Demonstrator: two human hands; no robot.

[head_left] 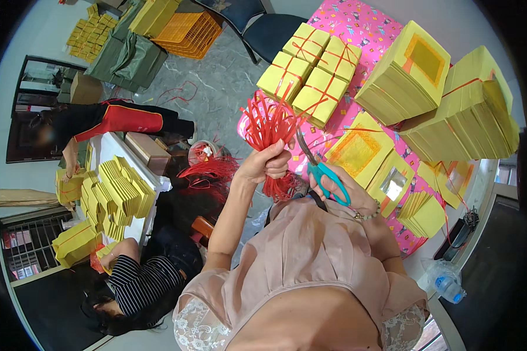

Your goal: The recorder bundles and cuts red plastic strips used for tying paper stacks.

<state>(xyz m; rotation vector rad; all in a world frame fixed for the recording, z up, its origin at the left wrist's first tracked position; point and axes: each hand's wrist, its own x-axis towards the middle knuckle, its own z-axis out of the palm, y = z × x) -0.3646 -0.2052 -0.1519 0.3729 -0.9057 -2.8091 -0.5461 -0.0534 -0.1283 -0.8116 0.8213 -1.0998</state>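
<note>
My left hand (267, 164) is closed round a bunch of red plastic strips (269, 124), whose loose ends fan upward above the fist and hang below it. My right hand (339, 188) holds teal-handled scissors (321, 169), blades pointing up beside the strips. Both hands are raised in front of my chest, at the near-left edge of a table with a pink patterned cloth (363, 26). On it lie tied yellow paper bundles (310, 71) bound with red strips, and loose yellow sheets (357, 151) just right of the scissors.
Tall yellow paper stacks (445, 93) fill the table's right side. To my left two other people work at a white table (102, 149) with yellow paper piles (114, 193). More red strips (211, 169) lie below. An orange crate (187, 32) and a chair (263, 29) stand farther off. A plastic bottle (448, 284) lies at right.
</note>
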